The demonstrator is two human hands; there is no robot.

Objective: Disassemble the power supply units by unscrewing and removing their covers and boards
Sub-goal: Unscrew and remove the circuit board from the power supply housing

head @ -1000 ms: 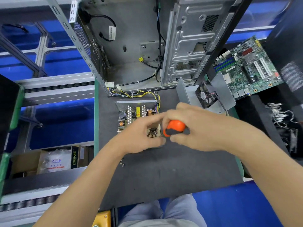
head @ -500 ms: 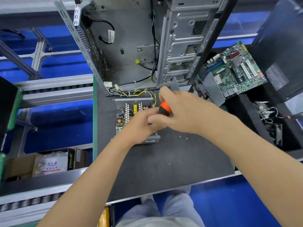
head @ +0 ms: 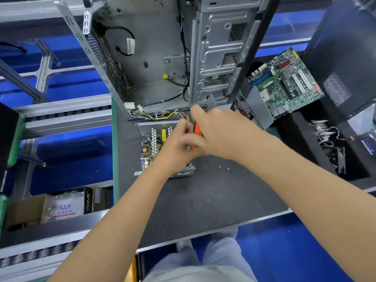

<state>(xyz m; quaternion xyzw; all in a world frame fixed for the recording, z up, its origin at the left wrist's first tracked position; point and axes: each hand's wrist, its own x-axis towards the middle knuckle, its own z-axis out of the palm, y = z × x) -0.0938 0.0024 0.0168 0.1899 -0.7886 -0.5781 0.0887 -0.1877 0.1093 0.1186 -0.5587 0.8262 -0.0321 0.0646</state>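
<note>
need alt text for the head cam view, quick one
A person's right hand grips an orange-handled screwdriver over an open power supply unit on a dark mat, the left hand beside the tool. An empty computer case stands behind, a motherboard to the right.

I had only the one head view, worn high and aimed forward and steeply down over the dark work mat (head: 203,200). It sat close, both forearms entering from the bottom edge, the wide lens bending the computer case (head: 162,58) at upper centre.
</note>
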